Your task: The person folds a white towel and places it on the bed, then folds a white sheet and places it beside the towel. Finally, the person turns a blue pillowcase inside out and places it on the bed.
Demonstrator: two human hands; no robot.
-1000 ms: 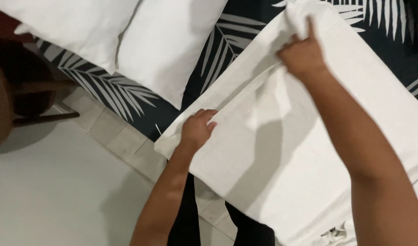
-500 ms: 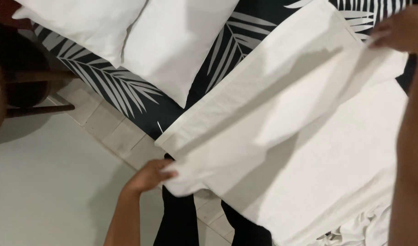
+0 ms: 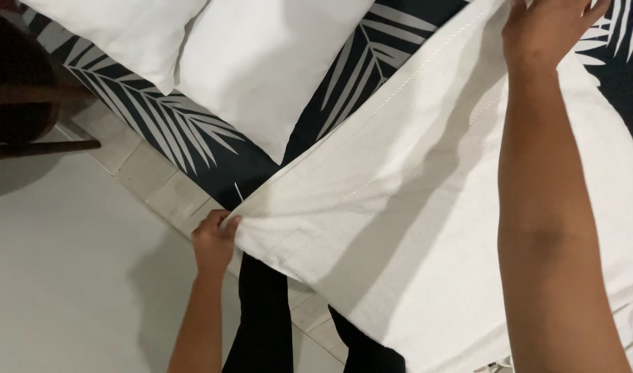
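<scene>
Bedspread (image 3: 192, 131), dark w/ white leaf print, lies above and beyond the left hand, reaching up past both arms. White sheet (image 3: 427, 207) covers most of it, stretched taut btwn the two hands, running from low left to top right; folded layer w/ stitched hem faces up. Two white pillows (image 3: 268, 62) lie above the left hand, well apart from it, on the bedspread. Pale floor (image 3: 61, 276) spreads left of and below the left hand.

Left hand (image 3: 215, 240): fingers closed tight, pinching the sheet's near corner. Right hand (image 3: 548, 27): at top edge, gripping the far end of the sheet, fingertips partly cut off.

Vs. half a sec ago: hands wider apart, sheet pulled straighter, left hand higher, now right on the corner.
</scene>
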